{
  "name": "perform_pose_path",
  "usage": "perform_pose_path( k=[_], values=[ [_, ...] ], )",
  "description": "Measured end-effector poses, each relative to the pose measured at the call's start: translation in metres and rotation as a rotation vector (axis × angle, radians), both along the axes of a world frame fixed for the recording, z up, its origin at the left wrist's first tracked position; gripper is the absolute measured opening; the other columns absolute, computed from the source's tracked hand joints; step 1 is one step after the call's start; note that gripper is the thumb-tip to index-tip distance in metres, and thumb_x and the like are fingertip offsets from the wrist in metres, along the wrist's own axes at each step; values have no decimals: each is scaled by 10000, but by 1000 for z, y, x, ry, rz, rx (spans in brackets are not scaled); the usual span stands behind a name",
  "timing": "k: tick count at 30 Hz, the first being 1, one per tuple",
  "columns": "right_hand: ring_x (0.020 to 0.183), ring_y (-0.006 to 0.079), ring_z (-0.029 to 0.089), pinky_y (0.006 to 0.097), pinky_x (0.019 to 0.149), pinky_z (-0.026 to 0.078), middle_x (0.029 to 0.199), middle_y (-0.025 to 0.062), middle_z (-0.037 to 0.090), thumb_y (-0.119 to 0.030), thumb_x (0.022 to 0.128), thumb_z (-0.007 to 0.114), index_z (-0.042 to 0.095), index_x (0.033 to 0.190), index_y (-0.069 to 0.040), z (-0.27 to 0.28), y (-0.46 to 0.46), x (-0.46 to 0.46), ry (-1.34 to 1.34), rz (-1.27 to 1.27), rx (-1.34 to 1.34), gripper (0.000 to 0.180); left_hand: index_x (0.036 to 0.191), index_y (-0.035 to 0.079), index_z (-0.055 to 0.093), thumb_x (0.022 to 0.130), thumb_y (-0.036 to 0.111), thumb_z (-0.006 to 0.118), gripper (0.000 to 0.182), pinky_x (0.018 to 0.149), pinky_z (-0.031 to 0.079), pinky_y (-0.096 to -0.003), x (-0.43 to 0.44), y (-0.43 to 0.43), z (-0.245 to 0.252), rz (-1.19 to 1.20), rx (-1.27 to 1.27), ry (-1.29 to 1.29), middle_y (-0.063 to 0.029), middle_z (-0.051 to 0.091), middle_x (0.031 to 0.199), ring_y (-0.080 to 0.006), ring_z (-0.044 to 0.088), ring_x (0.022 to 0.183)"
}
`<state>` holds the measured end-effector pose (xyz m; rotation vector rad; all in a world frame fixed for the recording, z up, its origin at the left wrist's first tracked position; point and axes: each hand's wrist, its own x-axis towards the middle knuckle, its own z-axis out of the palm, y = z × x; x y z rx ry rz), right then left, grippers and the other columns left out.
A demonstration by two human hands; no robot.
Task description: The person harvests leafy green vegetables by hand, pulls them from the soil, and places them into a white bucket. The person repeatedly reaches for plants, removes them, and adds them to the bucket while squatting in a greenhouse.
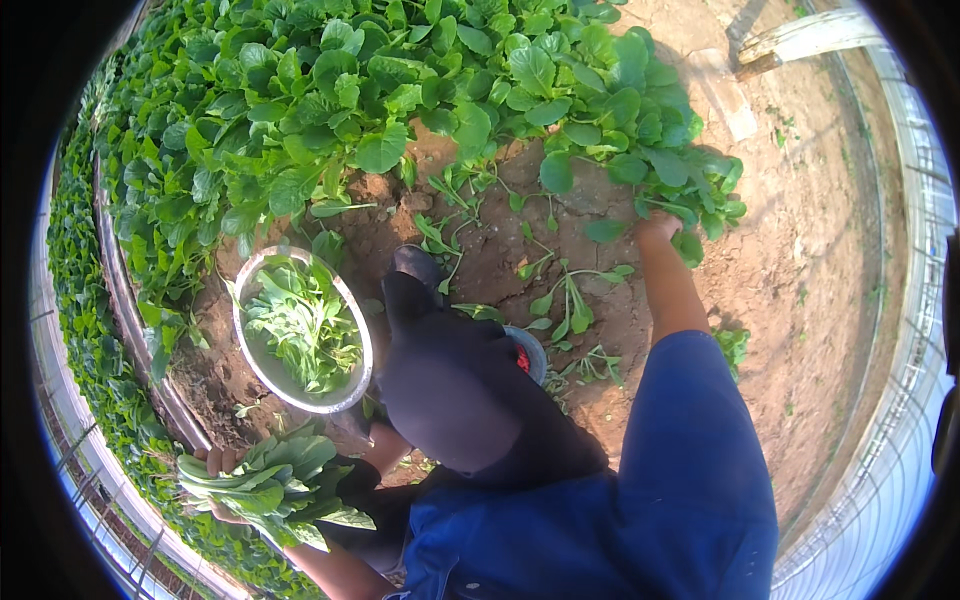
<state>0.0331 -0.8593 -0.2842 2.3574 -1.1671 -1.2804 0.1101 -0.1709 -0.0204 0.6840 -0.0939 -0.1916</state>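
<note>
My left hand (223, 463), low at the left, is closed round a thick bunch of leafy greens (274, 487), whose leaves spread towards my knee. My right hand (660, 223) reaches out to the right edge of the growing greens (667, 161). Its fingers are partly hidden among the stems, so their grip does not show. Between my hands, beside my bent leg, stands a round whitish basin (365, 360) with loose picked leaves (300, 322) in it.
Loose plants (577, 304) lie on the bare soil right of my foot. Partly behind my knee is a grey-blue container (534, 349) with something red inside. A weathered wooden post (814, 37) and a flat slab (724, 94) are at the upper right. A plastic-covered frame wall curves along the right.
</note>
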Motion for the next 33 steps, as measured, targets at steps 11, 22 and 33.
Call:
perform_pose_path(
  k=[11,22,33],
  values=[
    [1169,316,630,468,917,523,1259,97,663,-295,867,654,666,1232,-111,-26,32,-106,75,-53,197,409,1375,9,407,834,143,651,608,1012,384,-397,-14,20,16,64,89,38,-31,466,1000,-195,483,899],
    [812,71,602,257,722,508,919,-22,683,-99,810,778,663,1060,-42,95,97,-10,-1415,-333,1126,280,1353,96,394,770,353,735,722,934,513,-430,-32,-30,24,50,286,67,-74,496,1071,-244,550,1008],
    [802,71,586,254,739,503,930,-11,662,-89,784,790,671,1061,-37,294,289,181,-1469,303,1477,306,1175,-38,601,678,390,786,681,825,553,-365,-58,-37,61,52,447,-52,-174,665,1067,-248,671,924]
  ],
)
